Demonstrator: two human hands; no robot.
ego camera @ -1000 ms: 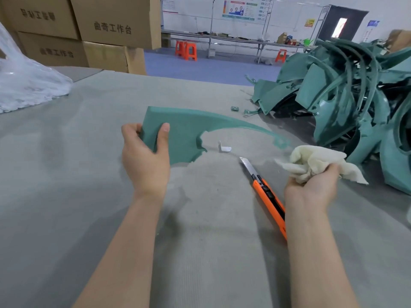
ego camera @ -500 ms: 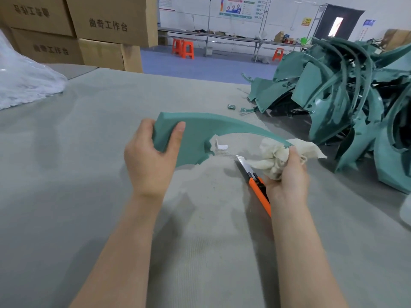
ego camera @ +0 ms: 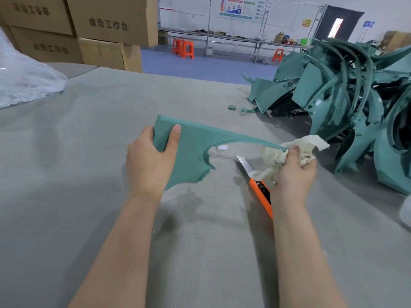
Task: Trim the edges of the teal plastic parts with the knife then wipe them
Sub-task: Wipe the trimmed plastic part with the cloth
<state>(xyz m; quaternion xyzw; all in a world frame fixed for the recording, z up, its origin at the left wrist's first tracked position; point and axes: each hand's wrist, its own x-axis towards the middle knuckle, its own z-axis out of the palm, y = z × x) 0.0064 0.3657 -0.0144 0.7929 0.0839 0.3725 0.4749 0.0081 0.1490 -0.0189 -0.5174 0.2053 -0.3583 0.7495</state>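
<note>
Over grey table point(ego camera: 77, 174), left hand point(ego camera: 149, 165) grips teal part point(ego camera: 191, 147), right hand point(ego camera: 293, 172) clutches cloth point(ego camera: 280, 155).

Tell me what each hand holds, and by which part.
The left hand grips the teal part by its wide end, thumb on its face. The right hand grips a bunched cloth at the part's narrow tip. The knife lies unheld.

- Knife point(ego camera: 255, 181) lies on table point(ego camera: 89, 152), four o'clock of the held part point(ego camera: 191, 152).
- Cloth point(ego camera: 295, 150) touches its three o'clock tip.
- Pile of parts point(ego camera: 347, 101) sits at two, boxes point(ego camera: 100, 30) at eleven.
</note>
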